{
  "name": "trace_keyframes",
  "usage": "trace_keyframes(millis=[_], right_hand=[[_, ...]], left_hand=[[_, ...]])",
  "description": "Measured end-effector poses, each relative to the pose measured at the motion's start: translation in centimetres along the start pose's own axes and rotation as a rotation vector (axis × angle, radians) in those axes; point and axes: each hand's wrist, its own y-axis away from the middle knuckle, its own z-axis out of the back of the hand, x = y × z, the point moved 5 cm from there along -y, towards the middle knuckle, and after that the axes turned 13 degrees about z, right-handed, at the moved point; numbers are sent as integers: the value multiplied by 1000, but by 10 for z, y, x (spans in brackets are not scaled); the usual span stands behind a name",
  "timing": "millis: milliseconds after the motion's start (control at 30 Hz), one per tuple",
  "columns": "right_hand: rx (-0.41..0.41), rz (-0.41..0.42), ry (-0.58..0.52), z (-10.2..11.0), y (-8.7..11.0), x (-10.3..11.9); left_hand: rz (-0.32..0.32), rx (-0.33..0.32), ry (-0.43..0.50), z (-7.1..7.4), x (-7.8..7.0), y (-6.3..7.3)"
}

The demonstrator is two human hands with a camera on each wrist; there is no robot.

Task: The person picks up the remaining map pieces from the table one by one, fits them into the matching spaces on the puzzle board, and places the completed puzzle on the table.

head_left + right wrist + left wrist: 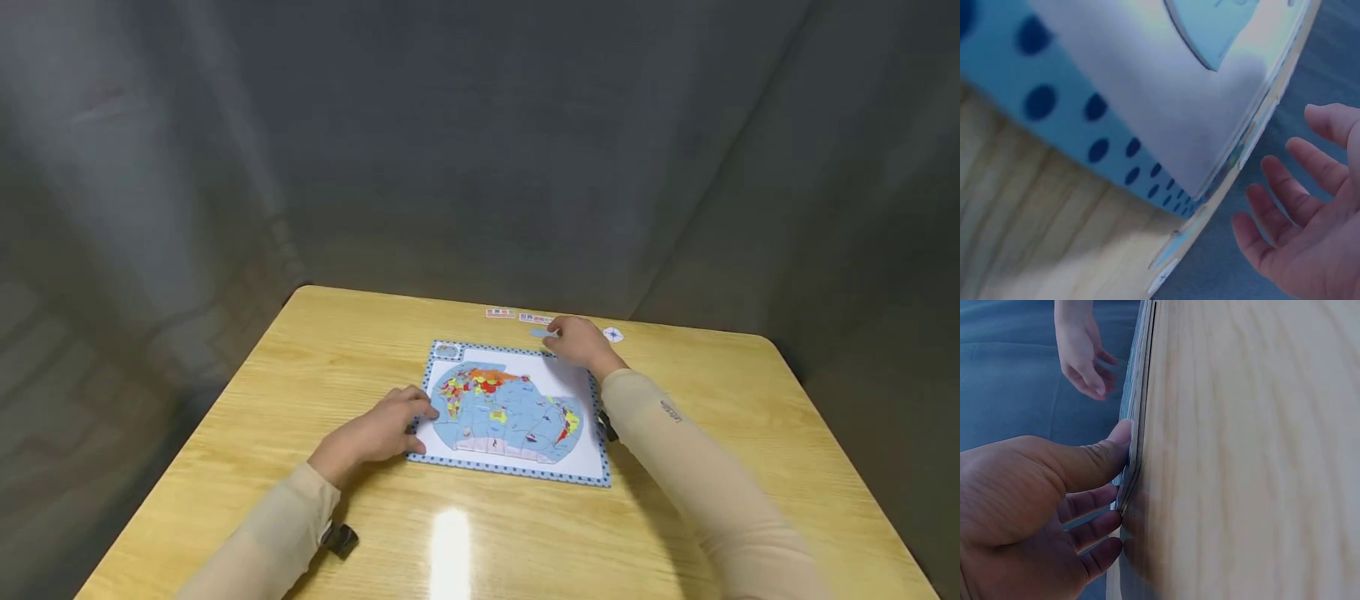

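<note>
A world map puzzle board (510, 477) with a dotted blue border lies on the table, much of its map assembled. My left hand (386, 427) rests at the board's left edge, fingers over the map's side and thumb by the border. In the left wrist view, the thumb of this left hand (1035, 506) touches the edge of the layered board (1138, 419). Beyond the board's far edge hovers my right hand (579, 340), its fingertips close to a light blue puzzle piece (542, 332). Nothing shows between the spread fingers of the right hand (1310, 206) in the right wrist view.
Behind the board, two small flag strips (500, 313) (534, 318) lie near the table's back edge. A white compass-rose piece (612, 334) sits right of my right hand. Grey curtains (480, 150) hang behind the wooden table (360, 350).
</note>
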Motion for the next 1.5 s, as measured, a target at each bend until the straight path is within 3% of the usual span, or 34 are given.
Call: trace_keyframes(millis=[433,900,1200,1500], right_hand=[[20,-83,103,-4,-13,-15],[47,-98,149,-8,-11,-22],[-4,-21,132,-2,-6,-17],[42,8,111,-11,-5,-14]], left_hand=[[-6,8,13,-1,-11,3],[-29,-1,15,-2,-14,10],[-25,0,1,-2,-15,9],[-30,6,11,-3,-14,7]])
